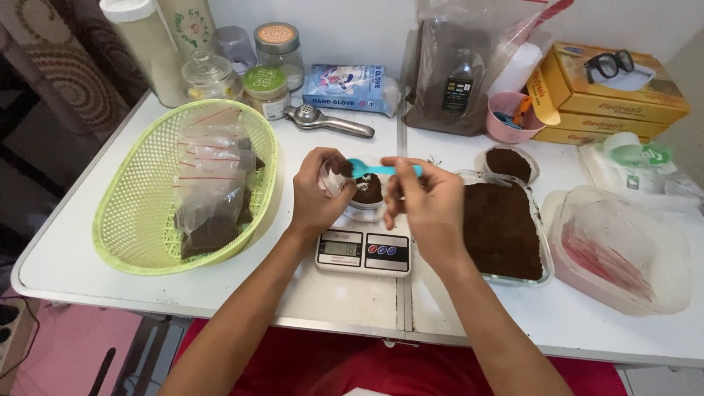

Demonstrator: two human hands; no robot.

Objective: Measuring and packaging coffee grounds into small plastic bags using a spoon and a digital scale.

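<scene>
Powder, dark brown and heaped, sits in the bowl of the turquoise plastic spoon (381,169) you pinch by its handle with your right hand (425,202), fingers closed on the far end. The spoon's tip reaches the mouth of the small clear plastic bag (334,176) that your left hand (317,192) grips, fingers curled round it. Both hover just above a small clear cup of brown powder (368,192) standing on the white digital kitchen scale (364,251).

Just right of your right hand lies the rectangular clear glass dish of dark powder (506,229), with a small round clear lid holding more powder (507,163) behind it. Further right rests an empty clear plastic container (623,249).

To your left, the lime-green woven plastic basket (139,198) holds filled clear packets (213,183). Along the back of the white table (110,282) stand jars, a metal squeezer (326,121), a pink cup (510,121) and yellow boxes (616,103) with black glasses on top.
</scene>
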